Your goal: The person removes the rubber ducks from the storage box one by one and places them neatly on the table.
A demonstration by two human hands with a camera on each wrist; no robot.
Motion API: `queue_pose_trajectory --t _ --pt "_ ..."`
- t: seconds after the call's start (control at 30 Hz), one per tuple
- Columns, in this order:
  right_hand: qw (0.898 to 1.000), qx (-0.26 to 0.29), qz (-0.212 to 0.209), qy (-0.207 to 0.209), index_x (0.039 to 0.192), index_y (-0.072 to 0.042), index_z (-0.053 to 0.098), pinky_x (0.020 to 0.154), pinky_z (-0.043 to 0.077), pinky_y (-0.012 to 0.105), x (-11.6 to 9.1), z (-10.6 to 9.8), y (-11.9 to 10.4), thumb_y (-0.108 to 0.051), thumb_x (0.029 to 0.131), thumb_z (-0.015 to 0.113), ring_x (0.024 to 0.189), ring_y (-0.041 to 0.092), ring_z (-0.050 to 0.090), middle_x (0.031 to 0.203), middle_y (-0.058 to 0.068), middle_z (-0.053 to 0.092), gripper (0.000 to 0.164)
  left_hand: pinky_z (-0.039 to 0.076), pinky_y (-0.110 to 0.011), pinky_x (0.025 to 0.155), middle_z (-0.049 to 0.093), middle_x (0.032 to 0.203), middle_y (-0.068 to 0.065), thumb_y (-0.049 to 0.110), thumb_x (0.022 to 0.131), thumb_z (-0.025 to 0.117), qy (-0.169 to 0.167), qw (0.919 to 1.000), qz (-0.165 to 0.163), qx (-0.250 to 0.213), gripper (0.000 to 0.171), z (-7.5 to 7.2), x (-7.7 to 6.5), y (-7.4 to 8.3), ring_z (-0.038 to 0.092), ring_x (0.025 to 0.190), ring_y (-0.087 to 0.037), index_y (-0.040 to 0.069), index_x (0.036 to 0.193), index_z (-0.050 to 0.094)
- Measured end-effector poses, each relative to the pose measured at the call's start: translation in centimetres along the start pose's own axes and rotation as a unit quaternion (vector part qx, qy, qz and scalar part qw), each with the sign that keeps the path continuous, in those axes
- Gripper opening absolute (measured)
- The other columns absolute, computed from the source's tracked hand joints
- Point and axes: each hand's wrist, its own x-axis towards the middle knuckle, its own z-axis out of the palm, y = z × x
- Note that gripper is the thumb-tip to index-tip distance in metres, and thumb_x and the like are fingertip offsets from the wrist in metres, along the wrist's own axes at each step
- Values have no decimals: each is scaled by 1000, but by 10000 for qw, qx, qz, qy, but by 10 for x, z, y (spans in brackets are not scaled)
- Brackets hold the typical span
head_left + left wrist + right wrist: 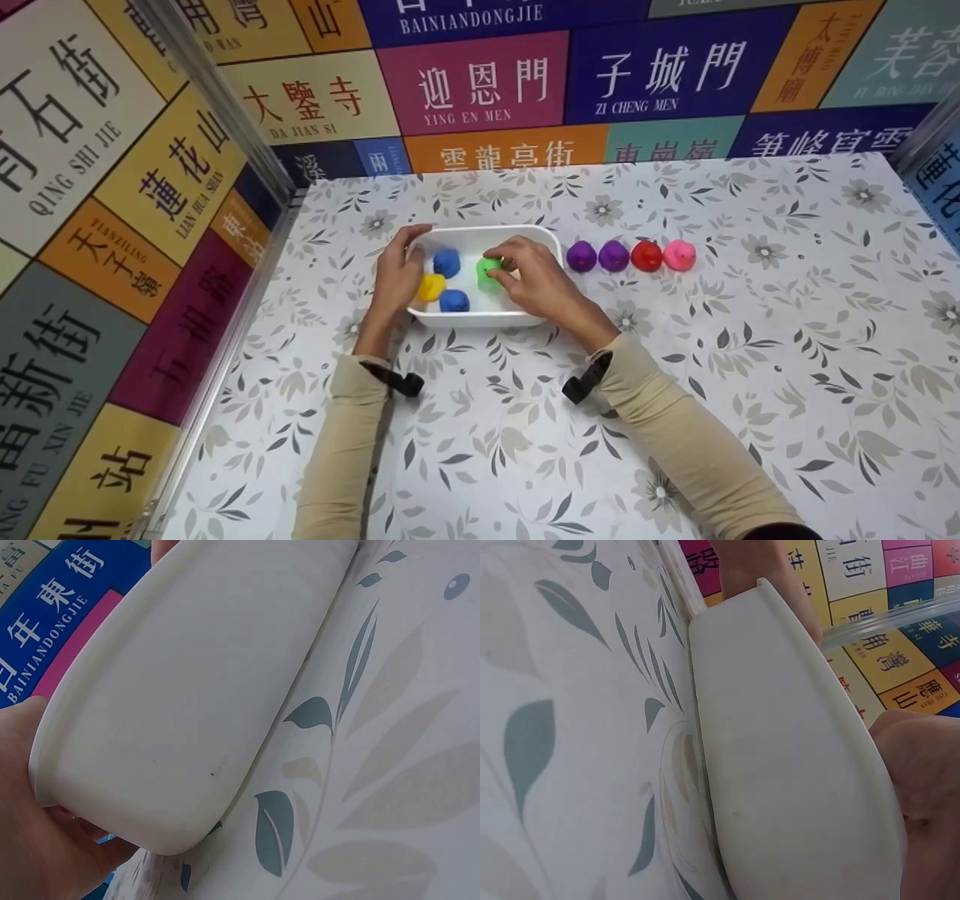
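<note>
A white plastic tub sits on the table, its side wall filling much of both wrist views. My left hand grips the tub's left end, the thumb at the rim and fingers round the outside in the left wrist view. Inside the tub, my right hand pinches a green rubber duck between thumb and fingers. Two blue ducks and a yellow duck lie in the tub's left half. The wrist views do not show the ducks, as the tub wall hides them.
Right of the tub stands a row of ducks: two purple ones, a red one and a pink one. A leaf-patterned cloth covers the table. Panels with printed signs rise behind and at the left.
</note>
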Motion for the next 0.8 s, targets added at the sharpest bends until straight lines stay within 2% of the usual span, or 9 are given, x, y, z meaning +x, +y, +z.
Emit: queue_pose_trajectory --t 0.37,0.57,0.8 --pt "9977 185 -340 561 126 -3 77 94 61 41 -7 -4 2 -11 100 77 99 27 74 117 13 74 28 33 -41 133 67 149 -3 9 110 48 26 10000 0 9 38 0 -1 1 54 148 -18 16 143 66" --pt "9946 392 -519 802 126 -3 78 91 63 44 -10 -8 2 -11 100 76 98 25 74 118 13 75 27 36 -41 130 69 146 -6 9 109 49 67 9998 181 52 37 -1 -1 0 58 144 -21 13 142 66" --pt "9929 523 -478 952 124 -3 79 89 63 43 -15 -15 5 -11 101 76 99 23 73 117 13 76 24 34 -42 132 69 146 -7 9 110 49 23 9999 110 27 37 0 -1 1 57 145 -21 12 142 66"
